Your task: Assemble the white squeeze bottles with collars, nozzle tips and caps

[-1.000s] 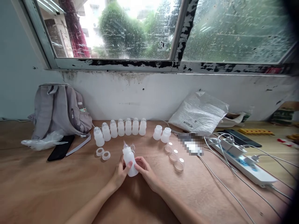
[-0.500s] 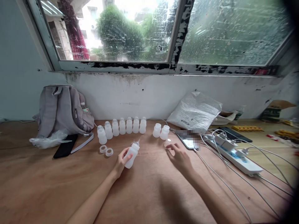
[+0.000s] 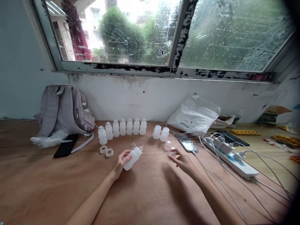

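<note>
My left hand (image 3: 120, 163) grips a white plastic bottle (image 3: 132, 157) with a teat on top, tilted to the right above the wooden table (image 3: 70, 184). My right hand (image 3: 181, 159) is over the clear caps by the phone; its fingers pinch a clear cap (image 3: 172, 153). Another clear cap (image 3: 167, 146) lies just behind it. A row of several white bottles (image 3: 123, 128) stands near the wall, and two open bottles (image 3: 161, 132) stand to its right. Two white rings (image 3: 106, 151) lie left of my left hand.
A grey backpack (image 3: 63, 109), a crumpled clear bag (image 3: 48, 140) and a black phone (image 3: 65, 145) are at the left. A white plastic bag (image 3: 194, 115), a lit phone (image 3: 187, 144), a power strip (image 3: 232, 157) with cables and a second dark phone (image 3: 233, 137) are at the right.
My right hand left the bottle, moved right to the clear caps and picked one up. My left hand kept the bottle and tilted it to the right.
</note>
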A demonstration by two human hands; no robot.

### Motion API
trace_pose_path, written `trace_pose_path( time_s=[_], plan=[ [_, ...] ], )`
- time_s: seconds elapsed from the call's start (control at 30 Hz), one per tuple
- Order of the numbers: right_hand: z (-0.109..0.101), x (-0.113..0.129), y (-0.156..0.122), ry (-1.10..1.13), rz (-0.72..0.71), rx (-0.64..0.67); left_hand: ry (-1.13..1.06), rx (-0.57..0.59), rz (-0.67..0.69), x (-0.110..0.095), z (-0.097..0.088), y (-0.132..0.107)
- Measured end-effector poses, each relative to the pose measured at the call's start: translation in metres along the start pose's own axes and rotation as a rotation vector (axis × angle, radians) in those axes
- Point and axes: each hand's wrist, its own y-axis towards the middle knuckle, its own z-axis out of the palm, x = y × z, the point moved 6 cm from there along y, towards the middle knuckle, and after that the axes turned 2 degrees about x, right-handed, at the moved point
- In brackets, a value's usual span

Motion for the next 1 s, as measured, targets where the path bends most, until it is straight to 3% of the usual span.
trace_pose_path(
  time_s=[0.1,0.27,0.4,0.57,0.73,0.87,1.0],
  plan=[
    [0.018,0.040,0.000,0.389,-0.118,0.163,0.005,0.014,-0.014,-0.002,0.001,0.000],
    [0.042,0.074,-0.002,0.569,-0.195,0.264,0.026,-0.013,-0.049,0.000,-0.003,0.000],
    [0.054,0.074,-0.008,0.609,-0.164,0.325,-0.011,-0.031,-0.087,0.003,-0.005,0.000],
    [0.062,0.062,-0.013,0.647,-0.084,0.289,0.016,-0.016,-0.103,0.001,-0.002,-0.001],
    [0.083,0.051,-0.012,0.661,0.044,0.278,0.064,-0.012,-0.066,0.001,-0.001,-0.001],
    [0.096,0.046,-0.010,0.592,0.107,0.246,0.098,-0.025,-0.015,-0.002,-0.002,-0.001],
    [0.099,0.049,-0.007,0.470,0.077,0.213,0.114,-0.028,0.012,-0.005,-0.001,-0.003]
  ],
)
